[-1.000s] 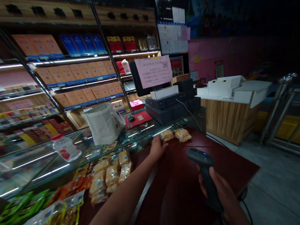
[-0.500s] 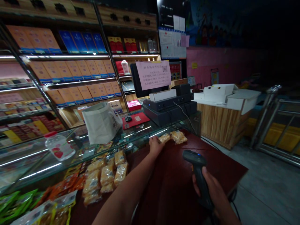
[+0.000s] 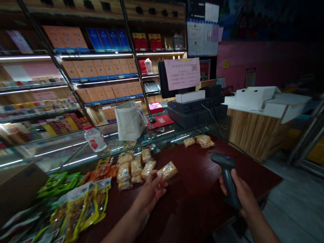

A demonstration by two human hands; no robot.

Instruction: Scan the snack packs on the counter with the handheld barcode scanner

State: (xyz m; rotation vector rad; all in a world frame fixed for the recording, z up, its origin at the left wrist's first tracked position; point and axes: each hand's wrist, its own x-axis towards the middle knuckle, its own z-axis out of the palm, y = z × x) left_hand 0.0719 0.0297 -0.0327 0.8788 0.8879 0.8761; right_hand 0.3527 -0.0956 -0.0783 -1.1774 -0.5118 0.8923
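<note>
Along the dark red tabletop [image 3: 199,199] beside a glass display case [image 3: 60,152], we see the left hand [image 3: 152,192] with its fingers loosely spread and their tips at the end of a clear packet of pale snack [image 3: 167,171], though we cannot tell whether it is pinched or merely touched, while the right hand [image 3: 246,194] wraps the grip of a handheld barcode scanner [image 3: 226,175]. We judge that so light a hold could let the packet slip onto the neighbouring pile of packets [image 3: 134,170], and that shine off its film could spoil a scan.
</note>
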